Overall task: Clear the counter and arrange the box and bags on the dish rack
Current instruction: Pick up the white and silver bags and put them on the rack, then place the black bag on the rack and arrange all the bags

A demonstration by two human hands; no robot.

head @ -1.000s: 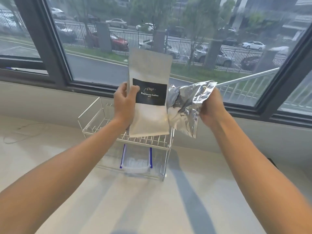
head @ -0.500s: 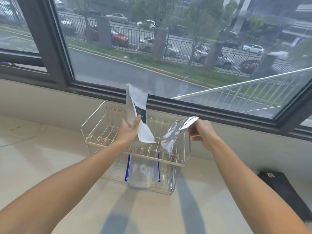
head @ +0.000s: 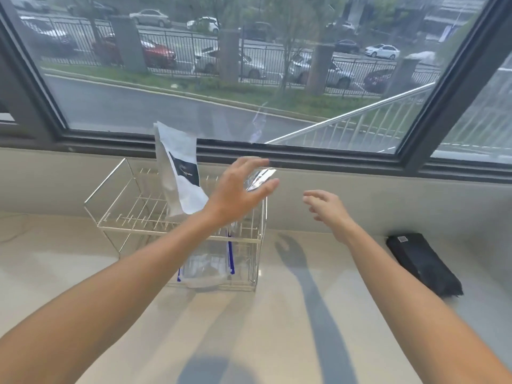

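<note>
A white coffee bag (head: 178, 173) with a black label stands upright in the top tier of the wire dish rack (head: 130, 217), leaning slightly. A silver foil bag (head: 260, 178) stands at the rack's right end, mostly hidden behind my left hand (head: 238, 189). That hand hovers open in front of the foil bag, fingers spread, holding nothing. My right hand (head: 327, 207) is open in the air to the right of the rack, apart from it. A clear box (head: 206, 266) with blue edges sits in the rack's lower tier.
A black bag (head: 424, 261) lies flat on the pale counter (head: 277, 328) at the right, near the wall. Behind the rack a low wall rises to a dark window frame (head: 304, 151). A thin cable (head: 11, 234) lies at the far left.
Both hands have let go of their bags, which now stand in the rack's top tier. My left hand moved right, in front of the foil bag; my right hand drew back right.
</note>
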